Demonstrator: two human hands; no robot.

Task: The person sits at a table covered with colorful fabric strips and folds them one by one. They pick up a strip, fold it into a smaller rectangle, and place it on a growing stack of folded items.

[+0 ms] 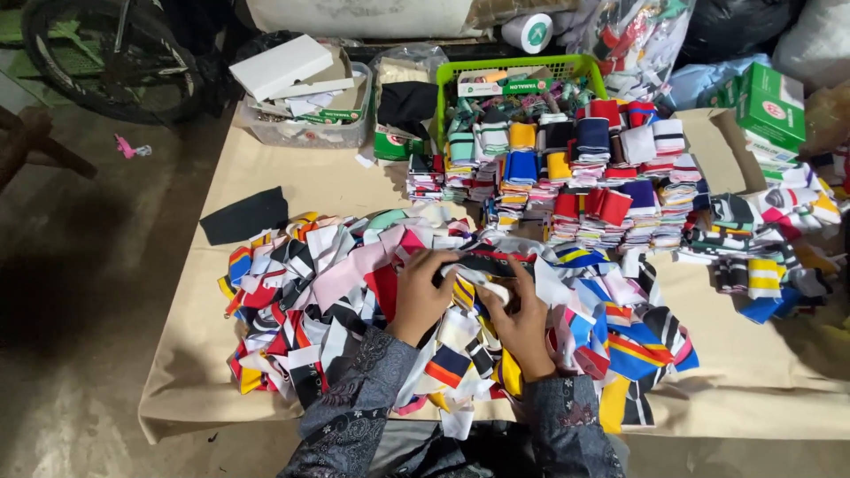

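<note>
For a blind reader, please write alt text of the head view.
Two hands, left hand and right hand, hold a dark striped fabric strip over a loose pile of colourful strips on a beige table. Behind it stand folded stacks and a green basket.

Grey concrete floor [97, 292], bicycle wheel [106, 53].

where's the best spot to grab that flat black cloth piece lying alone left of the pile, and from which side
Probably the black cloth piece is best pinched at its left edge, coming from the left. It lies flat on the tan table cover, and that end lies clear of the mixed pile of coloured strips, while its right end sits close against it.
</note>
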